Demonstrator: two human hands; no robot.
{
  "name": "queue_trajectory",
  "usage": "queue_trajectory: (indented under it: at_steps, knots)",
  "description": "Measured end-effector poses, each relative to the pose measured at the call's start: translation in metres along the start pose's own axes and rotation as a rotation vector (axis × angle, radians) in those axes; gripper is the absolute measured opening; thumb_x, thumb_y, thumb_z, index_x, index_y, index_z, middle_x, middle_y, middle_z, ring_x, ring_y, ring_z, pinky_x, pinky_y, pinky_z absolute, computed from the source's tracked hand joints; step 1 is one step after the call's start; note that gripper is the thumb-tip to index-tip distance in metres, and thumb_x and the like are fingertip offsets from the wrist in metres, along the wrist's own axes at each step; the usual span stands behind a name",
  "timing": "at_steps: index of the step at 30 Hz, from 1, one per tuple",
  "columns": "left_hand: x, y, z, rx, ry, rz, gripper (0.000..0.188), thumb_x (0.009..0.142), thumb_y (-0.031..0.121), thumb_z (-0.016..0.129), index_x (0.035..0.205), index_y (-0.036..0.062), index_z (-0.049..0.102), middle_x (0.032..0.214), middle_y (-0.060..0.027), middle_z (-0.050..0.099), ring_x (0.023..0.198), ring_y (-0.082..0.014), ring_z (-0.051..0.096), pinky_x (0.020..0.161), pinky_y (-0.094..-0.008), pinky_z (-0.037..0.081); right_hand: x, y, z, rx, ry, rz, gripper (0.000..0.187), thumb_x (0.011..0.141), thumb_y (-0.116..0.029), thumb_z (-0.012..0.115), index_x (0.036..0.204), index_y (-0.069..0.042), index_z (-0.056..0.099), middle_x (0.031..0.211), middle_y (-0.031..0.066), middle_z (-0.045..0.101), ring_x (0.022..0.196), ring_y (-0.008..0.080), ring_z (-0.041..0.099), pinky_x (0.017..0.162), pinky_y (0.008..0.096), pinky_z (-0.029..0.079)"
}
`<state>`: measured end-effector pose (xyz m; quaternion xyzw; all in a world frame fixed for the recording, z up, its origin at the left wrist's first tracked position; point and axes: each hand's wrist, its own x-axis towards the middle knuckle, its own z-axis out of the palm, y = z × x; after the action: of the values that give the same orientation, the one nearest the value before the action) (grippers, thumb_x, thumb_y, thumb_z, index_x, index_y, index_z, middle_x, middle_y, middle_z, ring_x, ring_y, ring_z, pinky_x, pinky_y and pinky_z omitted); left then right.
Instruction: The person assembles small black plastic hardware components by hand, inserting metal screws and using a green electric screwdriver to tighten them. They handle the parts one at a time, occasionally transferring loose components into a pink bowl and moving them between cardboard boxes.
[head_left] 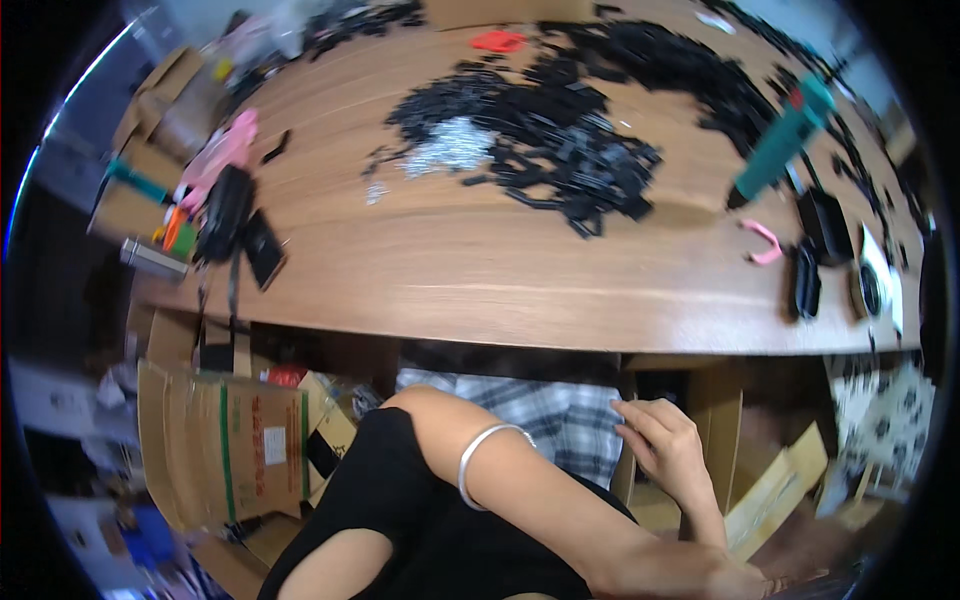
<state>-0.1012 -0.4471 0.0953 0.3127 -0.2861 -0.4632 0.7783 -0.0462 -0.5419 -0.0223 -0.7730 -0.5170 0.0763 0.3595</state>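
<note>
- Plaid cloth [575, 420], head view: it lies just below the front edge of the desk [420, 290], lower middle of the frame, its visible long side running across the frame.
- Right hand [668, 445], lower right of centre: its fingertips point to the upper left, at the cloth's right margin. The cloth lies directly left of this grip; whether they touch cannot be told.
- Right grip: fingers half bent and loosely parted from the thumb, with nothing seen between them.
- Left forearm [560, 500]: it slants from the middle toward the lower right, in front of the cloth, with a silver bangle [466, 470] around it. The left hand [705, 577] seems to meet the right arm at the lower edge; blur hides its fingers, so its grip cannot be told. The right hand's fingers are the nearer ones to the cloth.
- Black parts [600, 165]: heaped at upper centre, well apart from both hands, with silver pieces [450, 147] at the heap's left side.
- Green driver [785, 140], upper right: its long axis leans, tip toward the lower left; a pink piece [764, 243] lies just below.
- Carton [265, 450]: lower left, beside the person's black clothing [370, 480].
</note>
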Motion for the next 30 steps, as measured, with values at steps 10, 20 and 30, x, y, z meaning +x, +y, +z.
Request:
queue_trajectory:
  at_steps: [10, 20, 30]
  knots:
    - [-0.041, 0.002, 0.009, 0.286, 0.300, 0.237, 0.038, 0.088, 0.040, 0.040, 0.091, 0.0032, 0.052, 0.087, -0.0072, 0.052, 0.078, -0.0156, 0.052, 0.070, -0.0302, 0.043, 0.131, -0.064, 0.003, -0.063, -0.340, -0.821, 0.034, 0.064, -0.004, 0.062, 0.098, -0.003, 0.062, 0.086, 0.0067, 0.061, 0.075, 0.0206, 0.059, 0.064, 0.0308, 0.048]
    - [-0.100, 0.010, 0.021, 0.409, 0.490, 0.385, 0.027, 0.088, 0.027, 0.041, 0.094, 0.0023, 0.049, 0.092, -0.0096, 0.052, 0.083, -0.0177, 0.051, 0.074, -0.0312, 0.042, 0.187, -0.098, 0.049, -0.125, -0.525, -1.137, 0.029, 0.066, -0.007, 0.058, 0.095, -0.002, 0.062, 0.084, 0.0052, 0.060, 0.074, 0.0185, 0.058, 0.064, 0.0287, 0.047]
    - [-0.199, 0.048, 0.093, 0.677, 0.692, 0.477, 0.017, 0.088, 0.015, 0.041, 0.096, 0.0015, 0.047, 0.097, -0.0119, 0.052, 0.088, -0.0198, 0.051, 0.077, -0.0322, 0.041, 0.192, -0.062, 0.029, -0.094, -0.367, -0.828, 0.026, 0.066, -0.004, 0.064, 0.091, -0.002, 0.063, 0.077, 0.0104, 0.062, 0.069, 0.0257, 0.060, 0.061, 0.0333, 0.049]
